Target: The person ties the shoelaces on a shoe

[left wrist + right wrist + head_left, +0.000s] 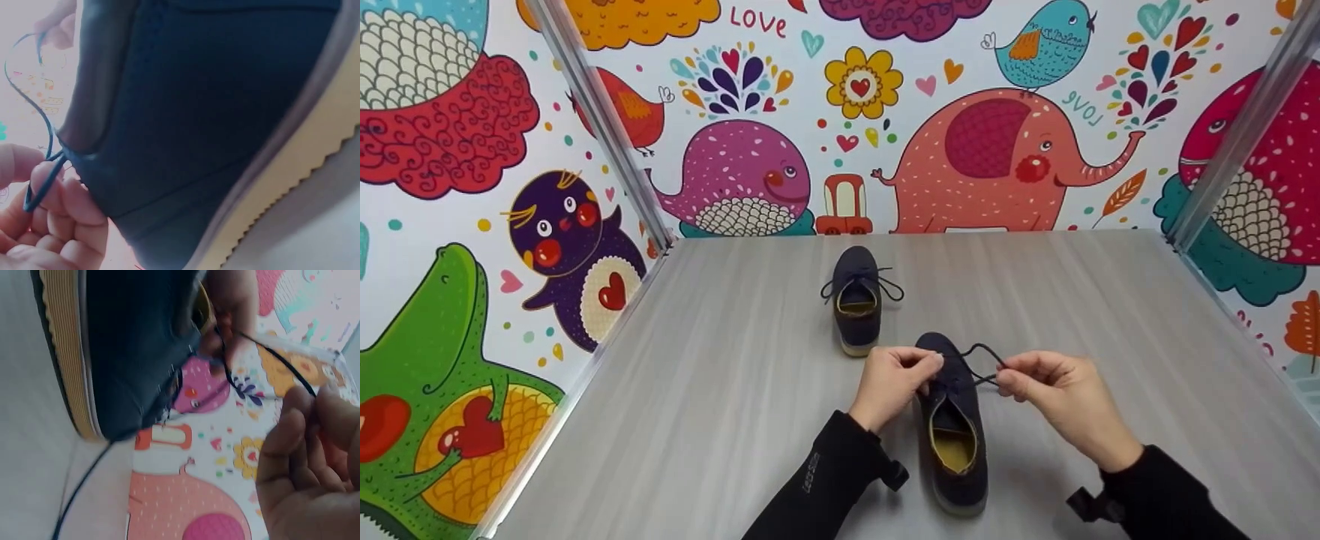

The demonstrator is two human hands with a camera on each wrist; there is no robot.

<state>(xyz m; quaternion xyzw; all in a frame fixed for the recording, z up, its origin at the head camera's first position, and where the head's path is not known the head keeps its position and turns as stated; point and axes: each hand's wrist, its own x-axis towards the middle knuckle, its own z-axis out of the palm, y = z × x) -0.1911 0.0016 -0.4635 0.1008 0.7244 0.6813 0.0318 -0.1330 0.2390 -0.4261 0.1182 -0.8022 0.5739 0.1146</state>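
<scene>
A dark navy shoe with a yellowish insole stands on the table, its toe pointing away from me. Over its lacing my left hand pinches a dark shoelace between thumb and fingers, a loop of it showing in the left wrist view. Off to the shoe's right, my right hand pinches the lace between thumb and index finger. Two strands run from the shoe toward that hand. In the right wrist view the lace stretches from the shoe's side to the fingertips.
Farther back and slightly left stands a second navy shoe, its lace tied in a bow. The grey wood-grain table is bounded by panels printed with cartoon animals. Metal posts rise at the back corners.
</scene>
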